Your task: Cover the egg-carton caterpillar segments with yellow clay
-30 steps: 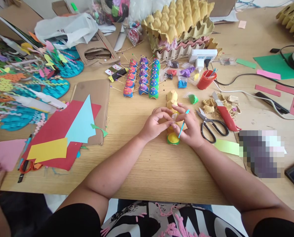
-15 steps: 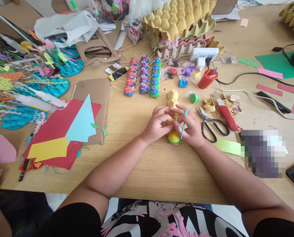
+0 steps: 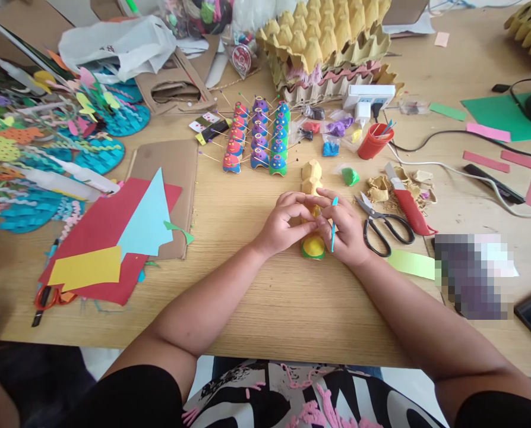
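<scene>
At frame centre, a yellow egg-carton cup (image 3: 313,245) is pinched between the left hand (image 3: 284,223) and right hand (image 3: 345,229), a blue stick (image 3: 334,223) gripped too. Above, three rows of painted cups (image 3: 257,141) stand finished; plain cups (image 3: 310,173) remain undecorated.

Table (image 3: 256,309): wood-grain, matt, smooth. Egg-carton piece (image 3: 310,173) just beyond fingertips: rough pulp cardboard. Stick (image 3: 334,223) between right fingers: smooth plastic. Scissors (image 3: 383,226) beside: metal blades.

Single head-worn view, looking forward and down over wooden table (image 3: 256,309); near edge at bottom, egg trays (image 3: 328,41) far; hands close, centre.
</scene>
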Action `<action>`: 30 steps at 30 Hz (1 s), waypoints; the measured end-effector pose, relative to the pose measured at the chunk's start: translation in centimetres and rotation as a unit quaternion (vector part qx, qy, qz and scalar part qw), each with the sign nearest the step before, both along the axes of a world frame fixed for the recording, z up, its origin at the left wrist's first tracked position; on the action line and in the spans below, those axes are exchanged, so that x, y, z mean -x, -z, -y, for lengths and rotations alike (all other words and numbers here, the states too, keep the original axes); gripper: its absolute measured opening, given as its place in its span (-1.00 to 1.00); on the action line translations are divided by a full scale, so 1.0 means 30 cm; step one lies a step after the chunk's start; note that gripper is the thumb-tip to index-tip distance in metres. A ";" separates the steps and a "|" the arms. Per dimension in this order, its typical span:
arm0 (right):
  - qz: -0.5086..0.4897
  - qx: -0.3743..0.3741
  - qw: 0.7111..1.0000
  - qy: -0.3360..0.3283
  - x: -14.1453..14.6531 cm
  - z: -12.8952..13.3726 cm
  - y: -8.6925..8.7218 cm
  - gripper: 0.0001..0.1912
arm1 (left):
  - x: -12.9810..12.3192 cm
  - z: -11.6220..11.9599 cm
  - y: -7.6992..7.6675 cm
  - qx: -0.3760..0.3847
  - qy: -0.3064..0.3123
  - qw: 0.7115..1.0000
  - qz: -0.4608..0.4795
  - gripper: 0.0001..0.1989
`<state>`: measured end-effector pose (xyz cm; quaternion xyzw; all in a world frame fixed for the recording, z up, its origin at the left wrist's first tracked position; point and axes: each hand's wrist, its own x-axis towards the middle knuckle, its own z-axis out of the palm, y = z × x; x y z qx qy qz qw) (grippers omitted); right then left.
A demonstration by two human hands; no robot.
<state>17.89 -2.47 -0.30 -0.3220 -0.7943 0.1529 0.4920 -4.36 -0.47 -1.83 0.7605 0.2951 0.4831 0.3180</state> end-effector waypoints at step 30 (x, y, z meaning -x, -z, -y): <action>-0.008 -0.051 0.997 0.062 0.011 -0.011 0.014 -0.89 | -0.014 0.001 -0.009 0.020 -0.018 1.000 -0.003 -0.70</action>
